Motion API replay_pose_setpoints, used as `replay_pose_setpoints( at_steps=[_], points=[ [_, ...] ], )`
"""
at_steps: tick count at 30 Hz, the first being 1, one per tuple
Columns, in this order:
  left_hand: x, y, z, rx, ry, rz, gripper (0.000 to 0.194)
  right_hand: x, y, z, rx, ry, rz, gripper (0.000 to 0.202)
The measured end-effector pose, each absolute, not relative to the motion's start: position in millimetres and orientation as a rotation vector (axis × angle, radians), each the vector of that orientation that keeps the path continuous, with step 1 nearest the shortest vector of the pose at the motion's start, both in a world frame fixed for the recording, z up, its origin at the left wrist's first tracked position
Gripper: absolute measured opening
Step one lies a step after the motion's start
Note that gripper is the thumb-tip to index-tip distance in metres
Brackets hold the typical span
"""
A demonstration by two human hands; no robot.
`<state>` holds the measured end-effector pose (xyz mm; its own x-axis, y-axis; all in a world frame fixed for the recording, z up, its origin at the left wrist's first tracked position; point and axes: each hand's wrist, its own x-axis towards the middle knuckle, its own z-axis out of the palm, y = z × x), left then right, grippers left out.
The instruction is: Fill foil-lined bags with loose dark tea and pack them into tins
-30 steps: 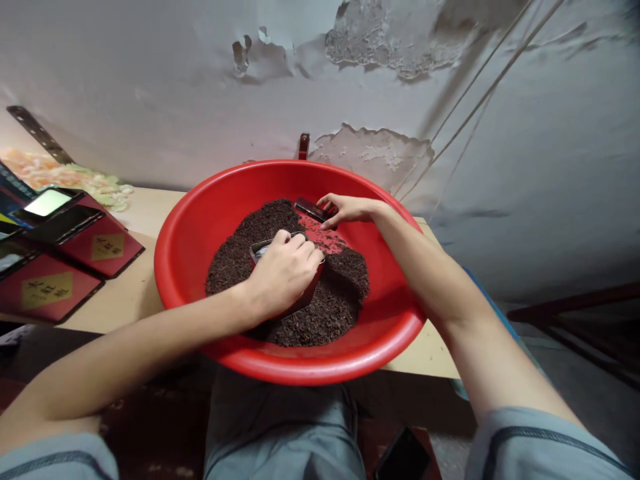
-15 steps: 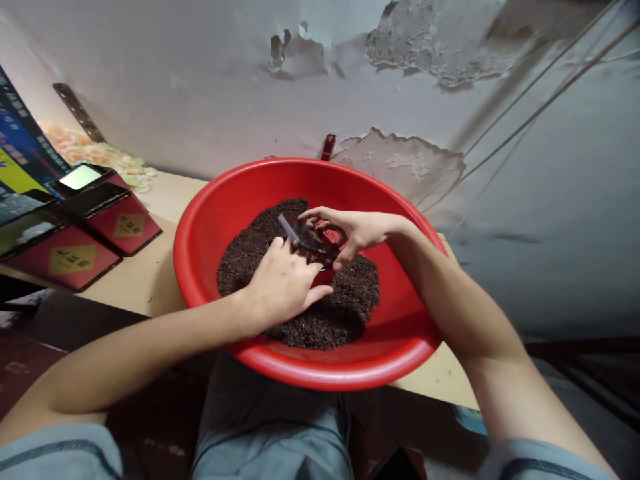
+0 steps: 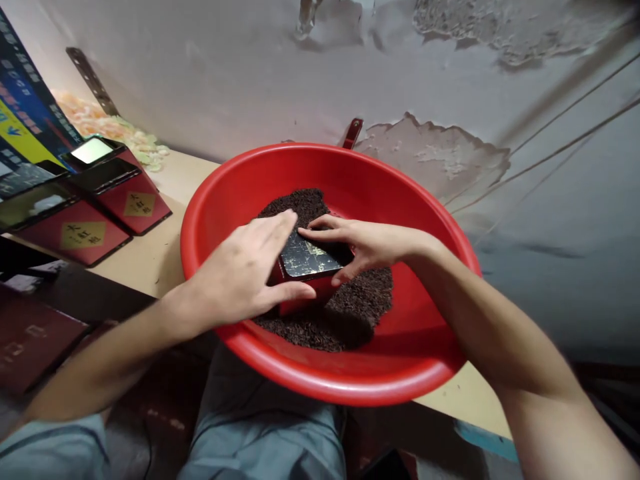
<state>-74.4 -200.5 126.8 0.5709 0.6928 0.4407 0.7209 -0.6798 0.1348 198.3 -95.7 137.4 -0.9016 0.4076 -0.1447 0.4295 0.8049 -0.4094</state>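
Observation:
A red box with a black, gold-marked lid (image 3: 314,259) sits over the dark loose leaves (image 3: 363,300) in the large red basin (image 3: 325,387). My right hand (image 3: 357,243) grips the lid's right side, thumb at the near edge and fingers along the far edge. My left hand (image 3: 250,267) is at the box's left side, fingers stretched out and thumb apart over the near left corner. Both hands partly cover the box.
Red boxes (image 3: 85,233) with yellow diamond labels stand on the wooden table (image 3: 135,260) at the left, near a blue and yellow printed sheet (image 3: 23,127). Behind the basin rises a peeling wall (image 3: 225,73). Pale flakes (image 3: 135,140) lie along it.
The dark object between my hands was tilted and blurred; now its black lid lies nearly level on the red box. My left hand has opened out at its side. The view has shifted slightly.

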Motion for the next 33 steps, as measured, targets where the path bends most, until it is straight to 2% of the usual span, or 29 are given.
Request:
replay_pose_setpoints(
  at_steps=[2,4,9,14,22,27,30,33],
  points=[
    [-62.7,-186.3,122.3,-2.83,-1.205,-0.449,0.104,193.8,-103.9,130.9,0.717,2.971,-0.511,0.116],
    [-54.6,-178.9,118.5,-2.878,-1.161,-0.248,0.107,189.6,-113.2,124.2,0.772,2.979,-0.352,0.127],
    [-51.4,-189.0,114.4,-2.78,-1.189,-0.143,0.085,183.6,-128.8,112.2,0.771,3.033,-0.151,0.128],
    [-50.7,-194.7,111.8,-2.773,-1.212,-0.182,0.077,183.5,-125.0,105.9,0.761,3.074,-0.156,0.124],
    [-54.7,-191.6,102.7,-2.792,-1.348,-0.36,0.075,182.6,-122.6,88.9,0.74,3.308,-0.342,0.112],
    [-59.7,-181.5,96.6,-2.864,-1.594,-0.711,0.083,206.7,-126.6,72.1,0.992,3.359,-0.829,0.104],
    [-58.4,-184.7,111.0,-2.899,-1.421,-0.886,0.079,223.1,-136.4,79.6,0.939,3.373,-1.027,0.111],
    [-58.2,-193.0,146.5,-2.867,-1.068,-0.991,0.066,240.6,-160.5,107.8,0.866,3.575,-0.849,0.101]
  ],
)
